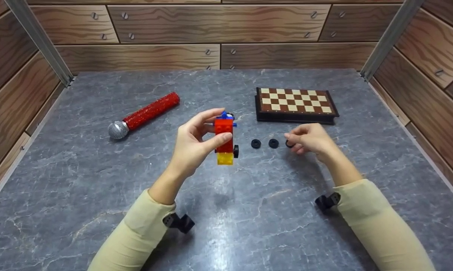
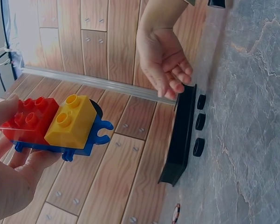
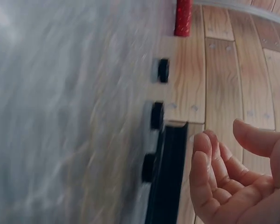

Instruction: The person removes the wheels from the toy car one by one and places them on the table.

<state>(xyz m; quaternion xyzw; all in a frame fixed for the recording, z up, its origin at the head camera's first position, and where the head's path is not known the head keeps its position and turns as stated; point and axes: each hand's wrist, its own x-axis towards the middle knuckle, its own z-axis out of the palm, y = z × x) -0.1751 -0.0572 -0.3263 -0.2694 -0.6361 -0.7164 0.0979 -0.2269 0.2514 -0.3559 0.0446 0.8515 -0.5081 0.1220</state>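
Left hand (image 1: 194, 141) raised above the middle of the grey table (image 1: 98, 180), fingers and thumb clamped on a toy brick car (image 1: 225, 137) of red, yellow and blue blocks with a black wheel at its side. Right hand (image 1: 310, 138) at about 3 o'clock from the car, fingers loosely curled at the rightmost of three black wheels (image 1: 273, 143) lying in a row; cannot tell whether pinched or only touched. Chessboard box (image 1: 295, 104) at 1 o'clock, red microphone (image 1: 143, 115) at 10 o'clock.

Left hand (image 1: 196, 141) raised mid-worktop, fingers and thumb pinched; right hand (image 1: 311, 139) low toward the far edge, fingers loosely curled.
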